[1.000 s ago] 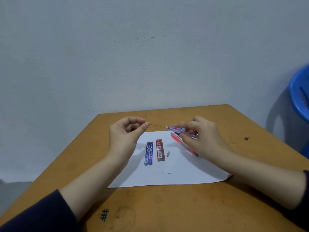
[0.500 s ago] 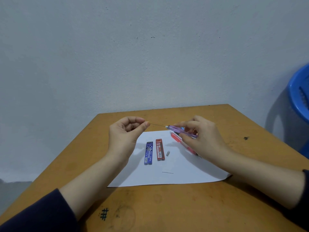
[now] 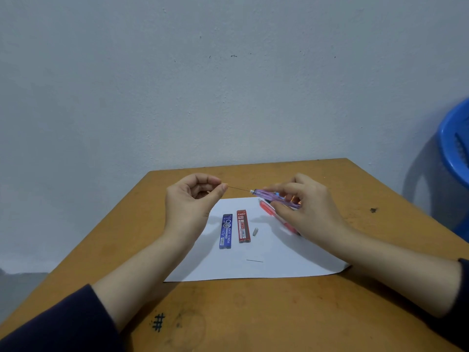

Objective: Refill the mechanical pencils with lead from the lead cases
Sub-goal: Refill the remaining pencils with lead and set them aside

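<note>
Resting on a brown table was a white sheet of paper. Nearest, at the sheet's 6 o'clock, lay a loose lead. Beyond it lay a blue lead case, with a red lead case and a small grey piece at its 3 o'clock. A red pencil lay at the sheet's 1 o'clock, partly under the right hand, which gripped a purple pencil. At 9 o'clock from that pencil, the left hand pinched a thin lead that ran to the pencil's white end.

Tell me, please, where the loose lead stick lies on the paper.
In the head view, the loose lead stick lies flat on the white paper, just nearer the person than the red lead case, between the forearms.
</note>
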Demonstrator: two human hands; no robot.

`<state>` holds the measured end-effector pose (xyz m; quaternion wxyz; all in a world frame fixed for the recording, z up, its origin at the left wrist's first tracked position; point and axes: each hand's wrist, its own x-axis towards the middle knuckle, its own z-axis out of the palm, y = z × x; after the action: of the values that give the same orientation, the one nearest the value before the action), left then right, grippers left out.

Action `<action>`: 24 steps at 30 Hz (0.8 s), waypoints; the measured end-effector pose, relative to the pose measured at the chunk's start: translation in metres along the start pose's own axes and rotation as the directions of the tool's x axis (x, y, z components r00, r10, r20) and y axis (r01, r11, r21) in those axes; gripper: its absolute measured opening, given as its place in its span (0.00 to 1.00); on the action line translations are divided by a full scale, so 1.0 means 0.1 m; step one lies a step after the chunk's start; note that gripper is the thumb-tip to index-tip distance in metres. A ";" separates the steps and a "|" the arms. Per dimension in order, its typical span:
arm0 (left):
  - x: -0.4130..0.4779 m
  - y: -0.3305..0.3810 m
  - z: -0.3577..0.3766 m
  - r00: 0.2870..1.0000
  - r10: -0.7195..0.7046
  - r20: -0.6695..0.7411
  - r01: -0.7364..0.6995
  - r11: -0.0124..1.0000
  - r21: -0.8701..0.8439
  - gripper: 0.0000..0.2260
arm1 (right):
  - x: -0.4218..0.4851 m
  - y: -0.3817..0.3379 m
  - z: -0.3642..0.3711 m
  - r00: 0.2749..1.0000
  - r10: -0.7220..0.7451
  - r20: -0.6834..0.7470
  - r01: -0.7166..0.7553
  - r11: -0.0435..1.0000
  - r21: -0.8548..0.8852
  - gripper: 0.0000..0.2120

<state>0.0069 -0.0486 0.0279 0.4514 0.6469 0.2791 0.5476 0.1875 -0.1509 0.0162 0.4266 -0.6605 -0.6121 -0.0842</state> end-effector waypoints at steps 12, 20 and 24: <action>-0.07 0.04 0.04 0.999 -0.004 0.044 0.007 0.998 -0.070 0.07 | -0.03 -0.03 0.05 0.998 -0.068 -0.006 0.068 0.996 0.051 0.16; -0.16 0.11 0.07 0.988 0.024 0.150 -0.018 0.999 -0.040 0.13 | -0.12 -0.18 0.04 0.999 0.007 0.036 -0.017 0.961 0.277 0.16; -0.21 0.14 0.10 0.984 0.001 0.177 0.005 0.999 -0.035 0.14 | -0.14 -0.23 0.08 0.995 0.074 0.070 -0.096 0.906 0.413 0.15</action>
<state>0.0096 -0.0755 0.0304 0.4864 0.6848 0.2288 0.4921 0.1601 -0.1586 0.0128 0.5444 -0.5826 -0.5977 0.0840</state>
